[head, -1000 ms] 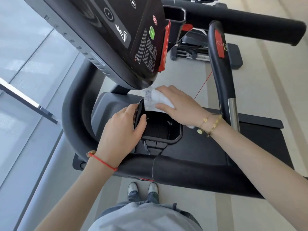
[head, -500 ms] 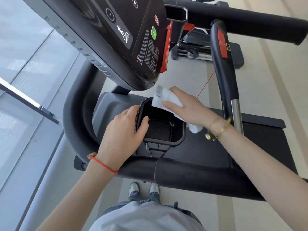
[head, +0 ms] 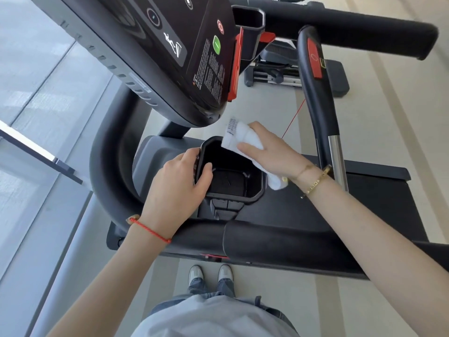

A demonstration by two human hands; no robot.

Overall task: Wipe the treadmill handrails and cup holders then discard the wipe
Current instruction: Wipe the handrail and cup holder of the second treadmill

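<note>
Both hands at cup holder, wipe lying diagonally

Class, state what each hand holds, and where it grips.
Right hand presses the white wipe along its middle; left hand grips the cup holder by its left rim.

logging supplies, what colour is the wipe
White, with a small printed tag; wipe shows best in the head view.

Wipe on cup holder rim
</note>
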